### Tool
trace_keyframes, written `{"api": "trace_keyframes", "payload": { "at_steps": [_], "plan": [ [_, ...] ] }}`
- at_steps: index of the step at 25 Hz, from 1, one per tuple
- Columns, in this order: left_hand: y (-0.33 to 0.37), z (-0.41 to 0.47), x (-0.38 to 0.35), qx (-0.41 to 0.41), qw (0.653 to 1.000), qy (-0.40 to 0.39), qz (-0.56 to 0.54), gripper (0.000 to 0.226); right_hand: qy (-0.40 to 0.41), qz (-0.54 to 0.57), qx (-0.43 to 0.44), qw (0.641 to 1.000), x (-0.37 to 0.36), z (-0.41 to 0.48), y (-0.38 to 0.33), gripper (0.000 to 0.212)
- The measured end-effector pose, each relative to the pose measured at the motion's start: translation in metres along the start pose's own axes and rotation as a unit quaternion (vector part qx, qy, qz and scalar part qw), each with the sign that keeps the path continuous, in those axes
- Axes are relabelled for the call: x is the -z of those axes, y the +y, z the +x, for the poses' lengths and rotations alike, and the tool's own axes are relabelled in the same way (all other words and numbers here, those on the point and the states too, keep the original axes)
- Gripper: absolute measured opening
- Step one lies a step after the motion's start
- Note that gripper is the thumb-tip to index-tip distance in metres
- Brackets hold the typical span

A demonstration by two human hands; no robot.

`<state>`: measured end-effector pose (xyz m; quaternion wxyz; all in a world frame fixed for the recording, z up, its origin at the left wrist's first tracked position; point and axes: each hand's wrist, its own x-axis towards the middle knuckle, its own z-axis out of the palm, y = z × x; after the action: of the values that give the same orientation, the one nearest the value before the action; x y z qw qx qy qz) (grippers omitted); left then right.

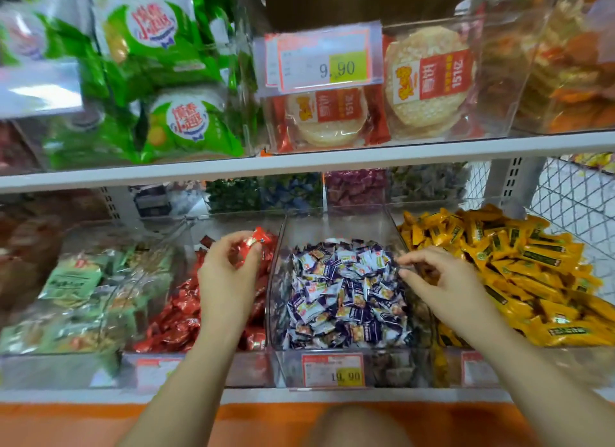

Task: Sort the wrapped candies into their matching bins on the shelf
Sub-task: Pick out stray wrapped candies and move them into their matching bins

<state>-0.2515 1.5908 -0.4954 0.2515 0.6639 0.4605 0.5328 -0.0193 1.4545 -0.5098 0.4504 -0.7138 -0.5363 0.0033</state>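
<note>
Left hand (229, 270) pinches a red candy (254, 242) over the red bin's (229, 225) 1 o'clock corner. Right hand (436, 280) curls at the purple bin's (332, 227) 3 o'clock side; full or not, I cannot tell. Dropped rightward, red lands in purple.

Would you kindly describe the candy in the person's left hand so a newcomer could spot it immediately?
On the lower white shelf, find the heap of red foil-wrapped candies left of the purple-and-white ones. Above it, the left hand pinches one shiny red wrapped candy, the only piece lifted clear of the heap.
</note>
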Motion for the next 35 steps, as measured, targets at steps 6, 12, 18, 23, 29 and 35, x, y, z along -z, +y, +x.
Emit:
{"api": "trace_keyframes", "payload": {
  "at_steps": [6, 12, 18, 23, 29, 35],
  "plan": [
    [-0.008, 0.013, 0.002, -0.027, 0.987, -0.104, 0.119, 0.043, -0.017, 0.029, 0.002, 0.999, 0.006, -0.001, 0.004, 0.016],
    [0.048, -0.014, -0.047, -0.162, 0.971, -0.168, 0.06, 0.024, 0.044, 0.033, -0.027, 0.998, 0.037, 0.007, 0.022, 0.018],
    [0.076, -0.044, -0.119, -0.224, 0.901, -0.361, 0.092, 0.024, 0.005, -0.047, -0.071, 0.996, 0.068, 0.008, 0.06, 0.021],
    [0.064, -0.047, -0.138, -0.172, 0.892, -0.416, 0.041, 0.022, -0.188, -0.246, 0.002, 0.951, 0.062, 0.004, 0.057, 0.043],
    [0.06, -0.044, -0.136, -0.152, 0.888, -0.435, 0.016, 0.021, -0.321, -0.212, 0.079, 0.92, 0.059, -0.005, 0.04, 0.034],
    [0.059, -0.045, -0.137, -0.163, 0.886, -0.435, 0.012, 0.02, -0.283, -0.109, 0.031, 0.953, 0.078, 0.002, 0.037, 0.029]
  ]
}}
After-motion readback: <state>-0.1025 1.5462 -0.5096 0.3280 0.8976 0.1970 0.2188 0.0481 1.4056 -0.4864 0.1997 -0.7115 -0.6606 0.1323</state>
